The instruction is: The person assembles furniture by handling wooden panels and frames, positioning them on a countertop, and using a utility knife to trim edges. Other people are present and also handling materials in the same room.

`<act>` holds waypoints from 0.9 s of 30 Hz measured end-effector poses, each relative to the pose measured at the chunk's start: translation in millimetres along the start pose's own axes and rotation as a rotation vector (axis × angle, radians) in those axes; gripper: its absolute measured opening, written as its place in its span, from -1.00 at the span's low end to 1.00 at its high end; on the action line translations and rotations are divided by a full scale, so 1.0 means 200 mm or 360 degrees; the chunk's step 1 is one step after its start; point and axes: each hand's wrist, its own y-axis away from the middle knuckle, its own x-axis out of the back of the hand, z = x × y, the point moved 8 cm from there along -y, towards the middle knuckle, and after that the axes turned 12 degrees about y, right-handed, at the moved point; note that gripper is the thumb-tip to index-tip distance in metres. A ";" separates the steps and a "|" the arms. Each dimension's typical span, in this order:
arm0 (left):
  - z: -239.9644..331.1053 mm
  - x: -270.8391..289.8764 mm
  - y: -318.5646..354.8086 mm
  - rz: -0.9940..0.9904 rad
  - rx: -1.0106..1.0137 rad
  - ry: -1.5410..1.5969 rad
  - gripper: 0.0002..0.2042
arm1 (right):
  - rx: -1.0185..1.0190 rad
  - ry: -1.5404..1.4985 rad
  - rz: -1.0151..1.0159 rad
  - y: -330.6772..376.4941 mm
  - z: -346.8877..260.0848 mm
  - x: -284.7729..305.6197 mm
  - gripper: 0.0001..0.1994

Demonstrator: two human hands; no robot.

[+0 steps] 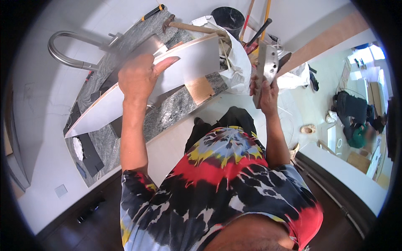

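My left hand (137,77) grips the upper edge of a white board (188,62), thumb lying along the pale raw edge. The board stands on its edge, tilted, over a grey speckled stone countertop (169,113). Off to the right, my right hand (268,94) is closed around a long silver metal tool (266,62) with dark holes and a dark curved part at its side. That tool is held upright, apart from the board; its exact kind is unclear. A claw hammer (190,27) with a wooden handle lies behind the board.
A curved metal faucet (69,49) rises at the left by a sink the board partly hides. Beyond the counter stand a black bucket (228,19) and a white sack (238,62) of scraps. A wood piece (200,90) rests on the counter. At far right, another person (358,136) is low down.
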 end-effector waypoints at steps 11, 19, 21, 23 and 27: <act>0.06 -0.13 -0.08 0.0065 0.0135 -0.0287 -0.33 | 0.0301 -0.0083 -0.0548 -0.48 -0.16 -0.28 -0.49; 0.04 -0.26 -0.12 0.0037 0.0334 -0.0281 -0.32 | 0.0655 -0.0358 -0.0641 -0.75 -0.35 -0.30 -0.56; 0.03 -0.23 -0.11 0.0166 0.0391 -0.0179 -0.33 | 0.0721 -0.0327 -0.0669 -0.81 -0.34 -0.36 -0.61; 0.03 -0.22 -0.08 0.0183 0.0416 -0.0286 -0.32 | 0.0780 -0.0190 -0.0554 -0.81 -0.36 -0.38 -0.63; 0.06 -0.23 -0.10 0.0211 0.0446 -0.0278 -0.22 | 0.0829 -0.0175 -0.0411 -0.81 -0.52 -0.43 -0.64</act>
